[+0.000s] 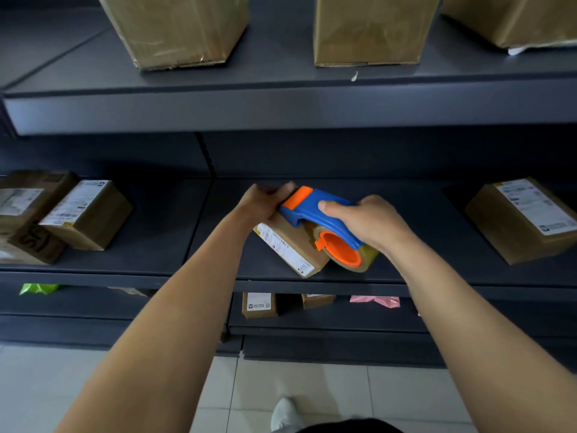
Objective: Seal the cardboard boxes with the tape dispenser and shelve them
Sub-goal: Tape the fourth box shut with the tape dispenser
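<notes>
A small cardboard box [290,245] with a white label lies on the middle dark shelf [406,273], near its front edge. My left hand [265,201] grips the box's far end. My right hand [365,220] holds a blue and orange tape dispenser [315,207] by its handle. The dispenser's orange head sits at the box's far end, by my left fingers. Its tape roll [352,254] rests against the box's right side.
Other labelled boxes lie on the same shelf at the left [87,214] and right [527,217]. Large boxes [178,29] stand on the upper shelf. Small boxes [259,304], a pink bag [377,300] and a green bag [37,289] lie on the lower shelf. Tiled floor lies below.
</notes>
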